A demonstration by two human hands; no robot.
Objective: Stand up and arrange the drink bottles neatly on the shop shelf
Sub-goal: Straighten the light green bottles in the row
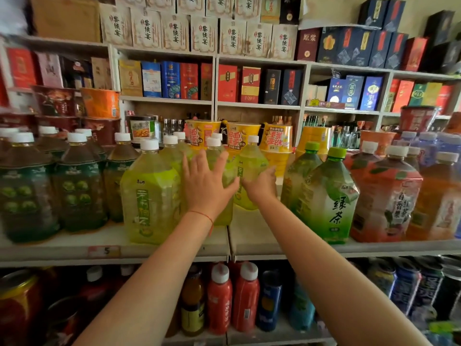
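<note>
A: Forearms come in from the bottom, both reaching over the lower shelf's red bottles point(219, 298) toward the main shelf point(174, 248). Which step are we on, imo?

B: Squaring up the yellow-green bottles. Left hand point(205, 186) is spread wide, fingers straight, palm flat vs the second yellow-green bottle point(219, 176), just behind the front one point(151, 196). It grips nothing, only presses.

A: And the right?

B: Right hand point(260, 183) has fingers curled round the side of the rear yellow-green bottle point(249, 171), so it's holding that one. Bottle stands upright, set back from the shelf edge, with a bare gap in front of it.

A: How to do it well?

B: My read: steady the neighbour w/ the flat left palm while the right draws its bottle fwd into the gap, low grip so it doesn't tip. Keep labels facing out and line it w/ the front bottle's face. Watch the green-cap bottle point(329, 196) just to the right; don't knock it.

A: Further back?

B: Dark green bottles point(77, 186) at left, orange bottles point(389, 196) at right, all upright. Behind them, yellow noodle cups point(275, 138), then boxed goods point(174, 31) on the upper shelves.
</note>
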